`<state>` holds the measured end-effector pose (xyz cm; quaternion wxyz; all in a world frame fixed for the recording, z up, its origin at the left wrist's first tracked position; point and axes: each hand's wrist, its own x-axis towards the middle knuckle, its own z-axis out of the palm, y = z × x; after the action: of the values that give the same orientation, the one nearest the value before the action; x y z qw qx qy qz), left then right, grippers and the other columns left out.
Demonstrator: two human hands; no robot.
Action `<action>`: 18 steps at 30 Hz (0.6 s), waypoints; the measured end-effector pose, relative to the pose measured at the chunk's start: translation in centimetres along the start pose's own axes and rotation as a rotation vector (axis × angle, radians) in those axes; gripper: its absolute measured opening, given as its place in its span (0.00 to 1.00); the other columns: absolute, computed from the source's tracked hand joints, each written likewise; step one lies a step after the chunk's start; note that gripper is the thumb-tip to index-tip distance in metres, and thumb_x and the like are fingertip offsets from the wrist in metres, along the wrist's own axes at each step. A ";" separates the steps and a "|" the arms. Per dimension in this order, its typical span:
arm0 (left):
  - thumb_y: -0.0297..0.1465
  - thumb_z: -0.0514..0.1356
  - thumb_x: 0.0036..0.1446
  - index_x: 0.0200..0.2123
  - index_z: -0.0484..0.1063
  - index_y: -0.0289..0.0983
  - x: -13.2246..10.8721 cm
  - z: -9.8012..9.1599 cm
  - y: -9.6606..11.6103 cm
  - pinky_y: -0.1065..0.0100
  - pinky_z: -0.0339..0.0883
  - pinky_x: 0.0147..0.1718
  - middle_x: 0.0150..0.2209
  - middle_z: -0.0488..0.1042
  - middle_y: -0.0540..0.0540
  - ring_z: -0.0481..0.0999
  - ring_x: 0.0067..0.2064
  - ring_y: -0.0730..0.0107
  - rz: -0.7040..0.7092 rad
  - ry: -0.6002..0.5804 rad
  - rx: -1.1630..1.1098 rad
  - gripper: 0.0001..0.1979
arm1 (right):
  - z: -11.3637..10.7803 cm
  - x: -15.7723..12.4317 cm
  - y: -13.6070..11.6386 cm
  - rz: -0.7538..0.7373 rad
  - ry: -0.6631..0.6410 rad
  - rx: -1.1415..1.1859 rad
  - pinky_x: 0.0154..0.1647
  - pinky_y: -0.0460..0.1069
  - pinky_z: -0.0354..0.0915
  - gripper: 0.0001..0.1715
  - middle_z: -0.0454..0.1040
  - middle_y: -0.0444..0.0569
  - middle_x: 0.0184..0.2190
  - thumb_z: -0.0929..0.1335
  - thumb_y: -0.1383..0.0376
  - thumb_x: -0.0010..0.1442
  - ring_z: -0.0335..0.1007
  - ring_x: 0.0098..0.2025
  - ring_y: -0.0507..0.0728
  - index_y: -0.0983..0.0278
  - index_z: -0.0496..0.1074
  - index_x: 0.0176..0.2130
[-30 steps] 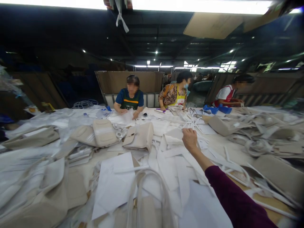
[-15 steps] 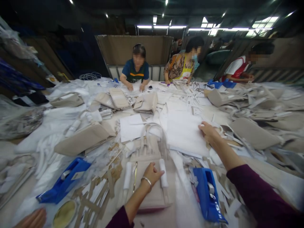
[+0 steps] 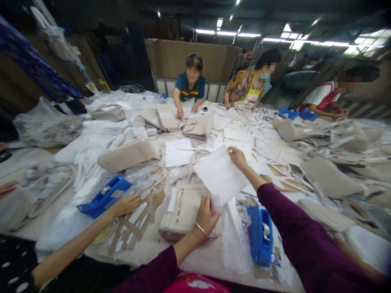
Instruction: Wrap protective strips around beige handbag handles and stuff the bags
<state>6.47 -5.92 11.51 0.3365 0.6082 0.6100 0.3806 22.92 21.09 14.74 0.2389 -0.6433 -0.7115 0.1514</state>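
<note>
My right hand point(image 3: 238, 158) pinches the top edge of a thin white sheet point(image 3: 220, 173), which hangs tilted above the table. At the sheet's lower corner is my left hand point(image 3: 206, 217), a bracelet on its wrist, with curled fingers that seem to hold that corner. Under it lies a beige handbag point(image 3: 171, 228) with a gold zip point(image 3: 180, 205) and a white-wrapped roll point(image 3: 172, 200) on it. The sheet and my left hand hide part of the bag.
A co-worker's hand point(image 3: 126, 204) reaches in from the left over light strips point(image 3: 137, 228). Blue tape dispensers point(image 3: 105, 196) stand left and right point(image 3: 261, 236) of the bag. Beige bags point(image 3: 128, 155) are strewn around. Several people sit across the table.
My right hand has lifted the white sheet off the pile and brought it left over the bag. My left hand has moved to the sheet's corner. A co-worker's arm has reached in from the left.
</note>
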 end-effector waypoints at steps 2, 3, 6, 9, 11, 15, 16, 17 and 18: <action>0.27 0.60 0.49 0.41 0.62 0.37 -1.7 -1.0 0.5 0.60 0.65 0.46 0.42 0.64 0.42 0.65 0.47 0.60 0.136 -0.053 -0.004 0.15 | 3.7 -1.1 -2.1 -0.061 -0.124 -0.013 0.36 0.47 0.62 0.20 0.77 0.49 0.33 0.62 0.68 0.57 0.69 0.33 0.55 0.61 0.73 0.48; 0.28 0.61 0.50 0.43 0.63 0.37 -2.5 -1.6 0.6 0.59 0.65 0.47 0.43 0.65 0.41 0.65 0.47 0.60 0.226 -0.109 -0.009 0.16 | 5.5 -1.7 -3.1 -0.095 -0.176 -0.015 0.37 0.47 0.63 0.19 0.77 0.49 0.34 0.63 0.69 0.56 0.70 0.35 0.56 0.61 0.73 0.47; 0.33 0.58 0.55 0.49 0.64 0.38 -4.0 -4.6 -0.5 0.57 0.64 0.49 0.45 0.66 0.40 0.67 0.48 0.58 0.414 -0.156 0.022 0.18 | 9.4 -3.2 -5.5 -0.190 -0.301 -0.019 0.41 0.47 0.63 0.18 0.78 0.48 0.37 0.64 0.69 0.57 0.72 0.40 0.57 0.59 0.74 0.46; 0.33 0.50 0.61 0.47 0.65 0.38 -3.8 -8.3 -3.9 0.55 0.63 0.50 0.43 0.68 0.40 0.68 0.48 0.59 0.183 0.185 0.183 0.12 | 11.5 -3.9 -6.8 -0.240 -0.359 -0.027 0.43 0.48 0.63 0.18 0.78 0.48 0.40 0.64 0.68 0.58 0.72 0.44 0.58 0.58 0.74 0.48; 0.36 0.56 0.57 0.44 0.65 0.36 -2.8 -10.4 -6.7 0.55 0.63 0.50 0.42 0.68 0.40 0.68 0.48 0.56 -0.117 0.310 0.344 0.14 | 12.0 -4.1 -7.1 -0.251 -0.365 -0.034 0.44 0.48 0.62 0.19 0.77 0.49 0.42 0.63 0.67 0.59 0.71 0.46 0.59 0.58 0.73 0.49; 0.38 0.67 0.40 0.38 0.66 0.33 -1.0 -12.1 -10.7 0.55 0.61 0.50 0.41 0.68 0.38 0.67 0.50 0.49 -0.530 0.117 0.509 0.23 | 12.4 -4.3 -6.9 -0.246 -0.346 -0.046 0.44 0.49 0.62 0.19 0.77 0.49 0.42 0.63 0.67 0.60 0.71 0.47 0.60 0.58 0.72 0.49; 0.36 0.66 0.41 0.37 0.66 0.33 -0.8 -12.1 -11.2 0.56 0.61 0.50 0.41 0.68 0.38 0.68 0.49 0.50 -0.568 0.105 0.497 0.21 | 12.4 -4.4 -6.8 -0.242 -0.337 -0.049 0.44 0.49 0.62 0.19 0.77 0.49 0.42 0.63 0.67 0.60 0.71 0.46 0.59 0.58 0.72 0.49; 0.34 0.65 0.43 0.36 0.66 0.33 -0.9 -12.1 -11.5 0.57 0.61 0.50 0.40 0.68 0.38 0.68 0.48 0.52 -0.581 0.133 0.475 0.17 | 12.4 -4.4 -6.6 -0.236 -0.327 -0.051 0.43 0.49 0.63 0.19 0.78 0.49 0.41 0.62 0.67 0.60 0.71 0.46 0.59 0.58 0.72 0.50; 0.31 0.63 0.43 0.35 0.65 0.34 -1.1 -12.1 -11.7 0.57 0.62 0.49 0.40 0.68 0.39 0.69 0.47 0.54 -0.571 0.190 0.445 0.14 | 12.4 -4.4 -6.5 -0.230 -0.313 -0.052 0.43 0.49 0.63 0.19 0.77 0.50 0.42 0.62 0.67 0.60 0.71 0.46 0.60 0.59 0.72 0.50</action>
<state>-9.77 -7.32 7.11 0.2305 0.4338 0.8513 0.1844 11.06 17.02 7.04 0.1242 -0.5324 -0.8123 0.2030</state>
